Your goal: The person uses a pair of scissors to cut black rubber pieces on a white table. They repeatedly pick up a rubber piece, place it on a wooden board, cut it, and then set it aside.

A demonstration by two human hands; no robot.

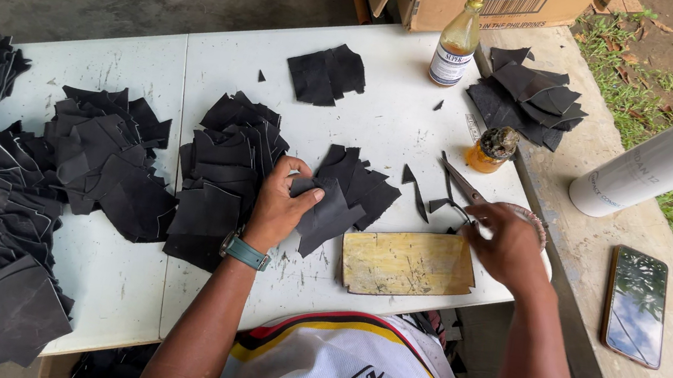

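White table [126,274] with black cut pieces [106,159], yellow board [406,263], scissors [465,184], bottle [457,40].

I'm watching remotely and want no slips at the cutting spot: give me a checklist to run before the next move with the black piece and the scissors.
1. Left hand has a black piece pinched off the small pile: ok.
2. Right hand is on the scissors, at the handle end: ok; whether it has a full grip: cannot tell.
3. Scissor blades point away from the left hand, with a gap between: ok.
4. Yellow board lies bare in front of the person: ok.
5. Open glue pot stands close behind the scissors, in elbow range: not ok.
6. Phone and white bottle lie off the table on the concrete ledge: ok.
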